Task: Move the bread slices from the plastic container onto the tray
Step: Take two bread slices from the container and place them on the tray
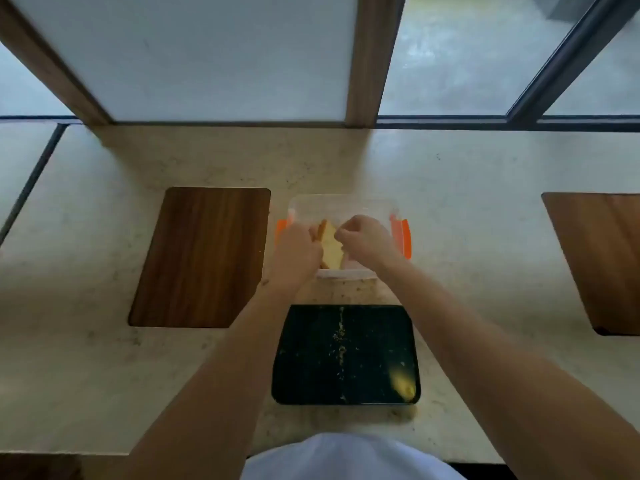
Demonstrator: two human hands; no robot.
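Both hands reach into the clear plastic container with orange latches (341,216) at the desk's middle. Left hand (296,251) and right hand (369,239) curl around pale bread slices (330,249), seemingly gripping them. Black crumb-strewn tray (346,355) sits near the front edge.

Pale speckled stone countertop (450,209). Dark rectangular wooden board (201,256) lying flat at left; second brown wooden board (602,258) at right edge. Frosted window panes (194,53) behind.
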